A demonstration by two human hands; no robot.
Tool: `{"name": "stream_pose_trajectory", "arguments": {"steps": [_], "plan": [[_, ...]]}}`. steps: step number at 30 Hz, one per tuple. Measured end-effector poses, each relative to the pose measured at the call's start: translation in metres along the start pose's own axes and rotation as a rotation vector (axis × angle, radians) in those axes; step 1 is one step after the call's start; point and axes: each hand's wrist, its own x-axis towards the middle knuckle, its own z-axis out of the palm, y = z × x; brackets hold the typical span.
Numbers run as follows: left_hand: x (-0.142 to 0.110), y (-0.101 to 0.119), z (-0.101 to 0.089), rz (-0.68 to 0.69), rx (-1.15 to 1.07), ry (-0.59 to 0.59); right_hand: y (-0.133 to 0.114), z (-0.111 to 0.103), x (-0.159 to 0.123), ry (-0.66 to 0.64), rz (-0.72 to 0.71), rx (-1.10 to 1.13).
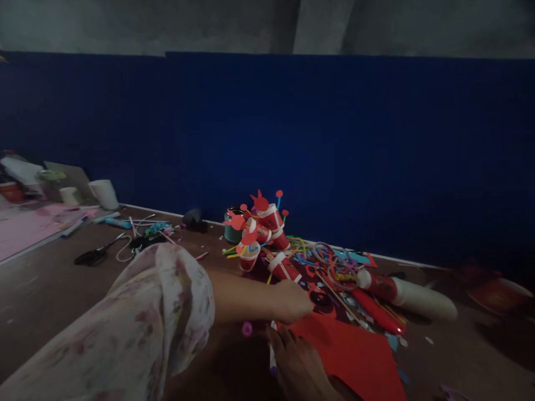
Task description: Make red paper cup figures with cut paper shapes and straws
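My left hand (295, 301), below a rolled floral sleeve, is closed at the upper edge of a sheet of red paper (355, 353). Its fingers curl out of sight, so what they hold, if anything, is hidden. Just below it, my right hand (303, 365) rests over the paper's left side, its fingers bent against a white marker with a purple end (273, 353). Beyond my hands stand red paper cups with red paper cutouts and straws (249, 256). Another red cup (284, 267) lies tilted right behind my left hand.
Pipe cleaners, sticks and paper scraps (334, 273) lie behind the red sheet. A white roll (426, 298) lies to the right. Scissors (96, 253) and a white cup (104, 194) are on the left. A blue wall (267, 128) bounds the table's back.
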Motion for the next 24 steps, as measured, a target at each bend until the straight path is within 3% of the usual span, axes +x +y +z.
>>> {"name": "stream_pose_trajectory", "arguments": {"steps": [9, 15, 24], "plan": [[0.001, 0.003, -0.001, 0.012, 0.026, 0.024, 0.001, -0.002, 0.007, -0.148, 0.020, -0.030], [-0.001, 0.002, 0.000, 0.033, 0.025, 0.056, -0.002, 0.000, 0.006, -0.156, 0.026, -0.079], [0.002, 0.002, 0.002, 0.033, 0.032, 0.040, 0.002, 0.005, -0.008, -0.120, 0.065, 0.021]]}}
